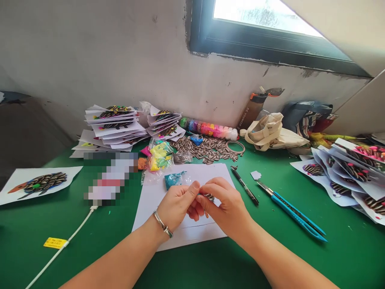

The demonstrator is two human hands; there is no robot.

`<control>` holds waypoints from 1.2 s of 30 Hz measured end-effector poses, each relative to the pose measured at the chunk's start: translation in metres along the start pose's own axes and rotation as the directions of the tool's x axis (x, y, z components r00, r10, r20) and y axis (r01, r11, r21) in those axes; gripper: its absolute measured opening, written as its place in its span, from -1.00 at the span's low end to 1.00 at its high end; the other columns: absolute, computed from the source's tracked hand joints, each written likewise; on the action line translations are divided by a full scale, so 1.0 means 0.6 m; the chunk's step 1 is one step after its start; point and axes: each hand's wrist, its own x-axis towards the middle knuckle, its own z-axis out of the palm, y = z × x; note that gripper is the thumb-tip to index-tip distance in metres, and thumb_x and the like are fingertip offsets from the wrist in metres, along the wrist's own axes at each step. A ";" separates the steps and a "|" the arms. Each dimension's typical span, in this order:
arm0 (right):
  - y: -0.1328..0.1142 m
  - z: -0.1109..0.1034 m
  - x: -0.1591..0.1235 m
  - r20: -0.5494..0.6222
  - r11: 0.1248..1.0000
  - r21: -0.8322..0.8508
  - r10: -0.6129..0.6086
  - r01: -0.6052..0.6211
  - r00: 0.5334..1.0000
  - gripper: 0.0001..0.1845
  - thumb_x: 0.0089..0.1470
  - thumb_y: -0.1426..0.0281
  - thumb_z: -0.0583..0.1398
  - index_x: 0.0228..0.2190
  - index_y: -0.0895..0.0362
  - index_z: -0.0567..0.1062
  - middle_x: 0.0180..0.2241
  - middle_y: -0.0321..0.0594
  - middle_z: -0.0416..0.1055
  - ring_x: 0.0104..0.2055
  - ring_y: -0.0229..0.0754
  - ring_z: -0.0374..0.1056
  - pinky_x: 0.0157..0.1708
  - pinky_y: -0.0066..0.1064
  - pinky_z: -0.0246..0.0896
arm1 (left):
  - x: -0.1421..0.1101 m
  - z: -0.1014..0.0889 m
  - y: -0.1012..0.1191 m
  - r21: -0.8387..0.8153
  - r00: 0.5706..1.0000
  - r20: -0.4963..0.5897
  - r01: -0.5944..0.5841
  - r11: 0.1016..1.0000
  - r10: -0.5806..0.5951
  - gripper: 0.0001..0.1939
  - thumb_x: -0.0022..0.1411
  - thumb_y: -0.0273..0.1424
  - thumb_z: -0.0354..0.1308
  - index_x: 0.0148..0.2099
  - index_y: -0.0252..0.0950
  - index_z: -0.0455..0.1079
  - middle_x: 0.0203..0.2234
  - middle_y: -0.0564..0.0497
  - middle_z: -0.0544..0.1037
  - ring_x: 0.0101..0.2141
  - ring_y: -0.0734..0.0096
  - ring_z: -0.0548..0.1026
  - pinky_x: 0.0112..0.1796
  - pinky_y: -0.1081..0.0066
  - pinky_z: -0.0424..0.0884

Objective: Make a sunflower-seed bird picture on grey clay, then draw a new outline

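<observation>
My left hand point(177, 204), with a silver bracelet at the wrist, is closed above the white paper point(180, 241). Its thumb and fingers meet those of my right hand point(227, 206), also closed in a pinch. Between them shows a small piece with striped sunflower seeds point(209, 196) and a trace of blue; my fingers cover most of it. Just behind my left hand, a packet of blue clay point(174, 179) lies on the paper. To the right of my right hand is a black pen point(245, 186).
Loose sunflower seeds point(207, 148) are heaped at the back, beside yellow clay packets point(161, 155). A blue craft knife point(293, 212) lies at right with its blade out. Stacked seed pictures point(116, 128) stand behind left. A white cable point(78, 228) crosses the green table.
</observation>
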 end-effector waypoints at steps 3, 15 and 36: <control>0.004 -0.015 0.006 -0.022 0.999 0.033 -0.012 0.013 1.000 -0.86 0.12 0.51 0.16 -0.35 0.09 0.52 -0.39 -0.22 0.40 -0.33 -0.22 0.34 -0.33 -0.36 0.29 | -0.001 -0.007 0.006 -0.021 1.000 0.009 0.022 1.000 -0.022 -0.37 0.00 0.16 0.16 -0.44 -0.41 0.45 -0.63 -0.08 0.52 -0.62 0.41 0.46 -0.53 0.43 0.38; 0.029 -0.010 0.005 0.168 0.985 -0.171 0.033 -0.004 0.985 -0.75 0.10 0.59 0.12 -0.37 0.07 0.55 -0.36 -0.20 0.44 -0.27 -0.17 0.32 -0.26 -0.33 0.22 | 0.013 -0.060 0.020 0.066 0.973 -0.208 -0.092 0.994 0.104 -0.48 -0.01 0.04 0.26 -0.36 -0.39 0.50 -0.57 -0.03 0.53 -0.55 0.44 0.46 -0.46 0.43 0.42; 0.025 0.004 -0.003 0.355 0.959 -0.272 0.018 0.085 0.935 -0.76 0.07 0.63 0.15 -0.45 0.07 0.51 -0.45 -0.28 0.43 -0.33 -0.19 0.22 -0.29 -0.33 0.05 | 0.011 -0.054 0.022 0.301 0.957 -0.209 -0.131 0.945 0.199 -0.67 0.04 -0.12 0.21 -0.41 -0.32 0.50 -0.59 0.00 0.53 -0.56 0.41 0.45 -0.48 0.43 0.41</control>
